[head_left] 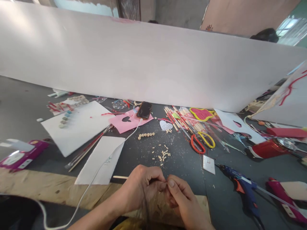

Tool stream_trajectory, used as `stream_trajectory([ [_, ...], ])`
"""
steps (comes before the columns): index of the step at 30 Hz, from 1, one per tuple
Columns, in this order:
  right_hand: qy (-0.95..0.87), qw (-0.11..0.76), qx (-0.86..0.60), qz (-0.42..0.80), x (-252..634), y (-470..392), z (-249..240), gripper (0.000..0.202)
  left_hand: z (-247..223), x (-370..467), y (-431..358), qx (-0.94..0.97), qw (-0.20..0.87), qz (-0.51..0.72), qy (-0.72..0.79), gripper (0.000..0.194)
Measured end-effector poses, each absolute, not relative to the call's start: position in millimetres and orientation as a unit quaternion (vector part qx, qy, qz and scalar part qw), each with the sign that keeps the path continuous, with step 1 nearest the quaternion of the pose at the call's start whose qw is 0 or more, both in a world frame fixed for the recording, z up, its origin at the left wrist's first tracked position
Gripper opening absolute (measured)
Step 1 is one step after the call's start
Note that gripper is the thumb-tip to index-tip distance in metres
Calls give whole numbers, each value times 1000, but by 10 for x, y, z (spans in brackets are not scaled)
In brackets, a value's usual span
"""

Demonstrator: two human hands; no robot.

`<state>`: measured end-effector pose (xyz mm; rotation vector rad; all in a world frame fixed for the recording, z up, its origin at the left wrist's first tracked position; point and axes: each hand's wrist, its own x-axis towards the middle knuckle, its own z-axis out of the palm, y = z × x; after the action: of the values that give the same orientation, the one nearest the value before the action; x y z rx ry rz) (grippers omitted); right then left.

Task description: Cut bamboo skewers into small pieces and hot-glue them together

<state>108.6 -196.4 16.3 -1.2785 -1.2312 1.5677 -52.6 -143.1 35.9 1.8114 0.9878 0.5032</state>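
Observation:
My left hand (144, 185) and my right hand (181, 198) meet at the fingertips near the table's front edge, both pinched closed. What lies between the fingertips is too small to make out. A thin pale stick (120, 177) shows just left of my left hand; whether it is held is hidden. Beyond the hands, short cut wooden pieces (164, 154) lie scattered on the dark table. Behind them sits a clustered strip of small pale pieces (146, 135). A paper heart (166, 125) lies farther back.
Scissors with red and yellow handles (202, 142) lie right of centre. At the right are a blue glue gun (242, 185), a white tile (208, 164) and a red can (270, 149). A phone (144, 110) with a white cable and white paper (103, 161) lie left. A white board (148, 64) stands behind.

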Motion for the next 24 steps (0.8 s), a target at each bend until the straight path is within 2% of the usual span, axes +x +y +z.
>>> stream_trajectory([
  [8,-566,297,-545,542,1226,-1908,226,49,439,-561,-1414,754,458,180,435,15],
  [11,-641,235,-589,433,1404,-1838,344,44,434,-606,-1405,758,456,197,423,18],
  [15,-725,104,-659,170,1730,-1565,468,30,406,-638,-1407,742,472,211,426,20],
  [16,-722,95,-672,134,1825,-1466,471,23,399,-639,-1411,737,477,213,428,21],
  [19,-701,69,-707,62,2118,-1145,414,22,377,-643,-1425,730,487,212,431,21],
  [24,-650,10,-759,4,2500,-736,235,33,322,-666,-1428,720,492,208,443,22],
])
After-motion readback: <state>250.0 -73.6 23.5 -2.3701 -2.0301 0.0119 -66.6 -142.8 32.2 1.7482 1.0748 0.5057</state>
